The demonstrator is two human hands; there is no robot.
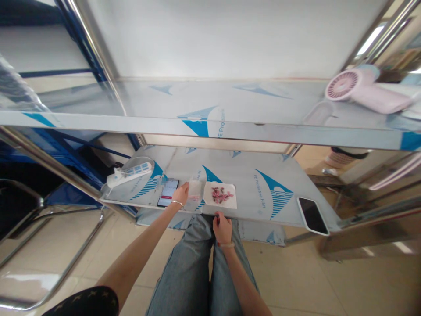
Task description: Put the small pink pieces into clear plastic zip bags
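On the lower metal shelf, my left hand [180,194] is closed at the left edge of a clear plastic bag [195,189], pinching it. Just right of the bag lies a white sheet [232,202] with a pile of small pink and dark pieces [221,195] on it. My right hand [222,228] is closed at the shelf's front edge, above my knees; a small dark thing shows at its fingertips, too small to name. A lit phone [169,191] lies flat beside my left hand.
A white power strip [130,174] sits at the shelf's left end, and a phone with a dark screen [313,215] at the right. An upper shelf [230,128] crosses above, with a pink handheld fan [365,90] on it. A metal-framed chair [70,263] stands at the left.
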